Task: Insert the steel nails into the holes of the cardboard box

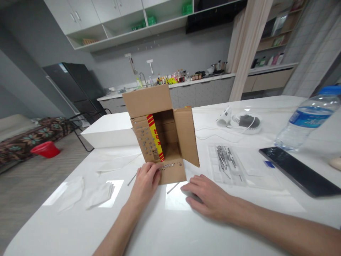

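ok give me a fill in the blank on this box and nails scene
The left hand touches a flap of the cardboard box, whose tape is red and ____.
The right hand lies flat on the ____ table beside a loose nail.
The clear tray right of the box holds more ____.
The cap of the water bottle is ____.
Missing: yellow; white; nails; blue.

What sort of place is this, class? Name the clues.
Most likely a home kitchen: a long counter with a tap, wall cupboards above it, and a black fridge on the left.
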The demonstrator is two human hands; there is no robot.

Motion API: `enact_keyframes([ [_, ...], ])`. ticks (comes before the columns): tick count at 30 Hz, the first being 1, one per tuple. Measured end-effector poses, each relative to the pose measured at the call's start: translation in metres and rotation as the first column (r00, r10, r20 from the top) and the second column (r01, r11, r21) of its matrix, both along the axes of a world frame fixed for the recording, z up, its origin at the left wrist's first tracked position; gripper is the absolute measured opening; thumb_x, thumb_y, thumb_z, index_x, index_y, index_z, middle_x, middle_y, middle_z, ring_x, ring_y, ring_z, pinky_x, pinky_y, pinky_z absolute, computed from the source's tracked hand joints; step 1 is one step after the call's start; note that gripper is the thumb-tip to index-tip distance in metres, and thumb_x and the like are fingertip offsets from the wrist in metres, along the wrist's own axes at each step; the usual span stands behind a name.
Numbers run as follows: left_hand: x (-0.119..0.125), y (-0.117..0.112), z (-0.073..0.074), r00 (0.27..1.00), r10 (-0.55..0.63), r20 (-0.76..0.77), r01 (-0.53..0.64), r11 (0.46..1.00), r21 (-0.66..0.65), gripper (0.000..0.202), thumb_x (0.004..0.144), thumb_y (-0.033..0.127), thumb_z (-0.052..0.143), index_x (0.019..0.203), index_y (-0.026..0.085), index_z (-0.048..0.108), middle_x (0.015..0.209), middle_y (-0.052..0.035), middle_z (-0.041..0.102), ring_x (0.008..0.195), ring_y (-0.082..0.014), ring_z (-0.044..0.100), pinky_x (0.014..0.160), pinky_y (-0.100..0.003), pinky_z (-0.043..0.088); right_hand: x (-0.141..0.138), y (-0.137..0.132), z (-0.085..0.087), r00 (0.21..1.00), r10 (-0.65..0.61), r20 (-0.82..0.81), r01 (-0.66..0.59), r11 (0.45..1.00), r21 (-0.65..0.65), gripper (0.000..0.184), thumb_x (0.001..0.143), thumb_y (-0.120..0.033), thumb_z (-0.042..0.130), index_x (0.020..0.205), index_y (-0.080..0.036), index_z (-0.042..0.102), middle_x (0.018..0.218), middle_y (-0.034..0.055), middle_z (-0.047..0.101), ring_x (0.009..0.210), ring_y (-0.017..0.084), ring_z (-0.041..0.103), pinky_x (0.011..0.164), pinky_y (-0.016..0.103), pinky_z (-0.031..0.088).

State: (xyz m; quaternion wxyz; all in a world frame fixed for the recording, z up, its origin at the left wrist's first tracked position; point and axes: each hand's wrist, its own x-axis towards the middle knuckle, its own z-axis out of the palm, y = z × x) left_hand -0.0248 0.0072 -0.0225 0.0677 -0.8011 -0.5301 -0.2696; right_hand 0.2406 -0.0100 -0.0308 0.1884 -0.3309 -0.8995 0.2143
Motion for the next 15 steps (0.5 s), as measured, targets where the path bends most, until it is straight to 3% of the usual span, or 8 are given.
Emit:
enact_keyframes([
  [8,-0.0026,0.0013,0.0005,1.000,0.027,0.002,-0.027,1.000,-0.005,0.017,0.097,0.022,0.048,0.105,0.022,0.063,0.098,-0.0055,0.068,0.094,-0.0243,0.065,0.081,-0.040,0.050,-0.0003,0.0001,-0.0022,1.000,-0.001,-0.004,0.001,1.000,0.004,0.017,0.095,-0.022,0.054,0.108,-0.019,0.065,0.092,0.0051,0.063,0.089,0.021,0.055,0.083,0.036,0.038],
  [15,-0.0041,0.0020,-0.0019,1.000,0.021,0.023,-0.023,0.996,0.089,0.014,0.097,0.022,0.051,0.100,0.021,0.064,0.096,-0.0052,0.069,0.089,-0.0222,0.065,0.080,-0.039,0.052,-0.0004,0.0000,0.0002,1.000,-0.001,-0.002,0.001,1.000,-0.001,0.017,0.095,-0.021,0.054,0.108,-0.019,0.065,0.092,0.0051,0.063,0.089,0.021,0.055,0.083,0.037,0.038],
])
